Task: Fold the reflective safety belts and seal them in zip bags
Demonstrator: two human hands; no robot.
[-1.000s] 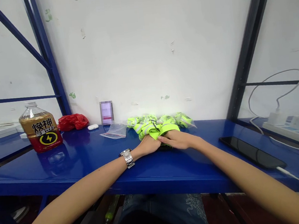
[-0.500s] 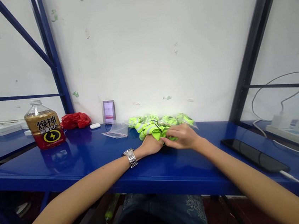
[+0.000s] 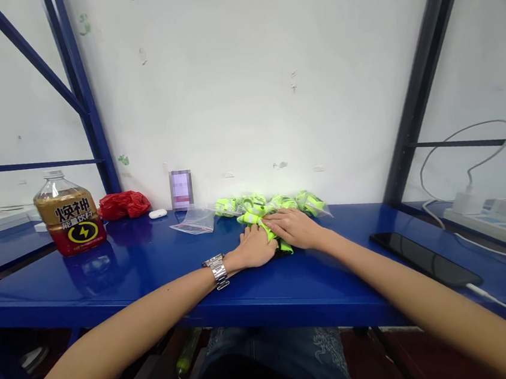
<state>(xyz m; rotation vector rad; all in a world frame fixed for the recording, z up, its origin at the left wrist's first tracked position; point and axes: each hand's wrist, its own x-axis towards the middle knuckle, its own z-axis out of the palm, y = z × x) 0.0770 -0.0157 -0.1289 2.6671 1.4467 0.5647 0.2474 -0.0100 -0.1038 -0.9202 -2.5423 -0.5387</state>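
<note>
A bunched neon-yellow cloth (image 3: 250, 218) with pale reflective stripes lies on the blue table, partly hidden under both hands. My left hand (image 3: 257, 247), with a silver watch at the wrist, is closed on its near left part, fingers bent into the fabric. My right hand (image 3: 294, 227) lies over the cloth's right side, its fingers stretched out flat and pointing left. Behind the hands, along the wall, sit several clear bags of neon-yellow cloth (image 3: 311, 203). A flat clear zip bag (image 3: 196, 221) rests to their left.
On the blue table (image 3: 152, 266), a large drink bottle (image 3: 73, 217), a red plastic bag (image 3: 124, 204) and a white case (image 3: 158, 214) stand left. A phone (image 3: 181, 190) leans on the wall. A cabled black phone (image 3: 425, 259) and a power strip (image 3: 486, 213) are right.
The cloth is gathered lower and more compactly under the hands. My right hand has gone from a pinch to lying flat, and my left fingers now show on top. The view has shifted slightly.
</note>
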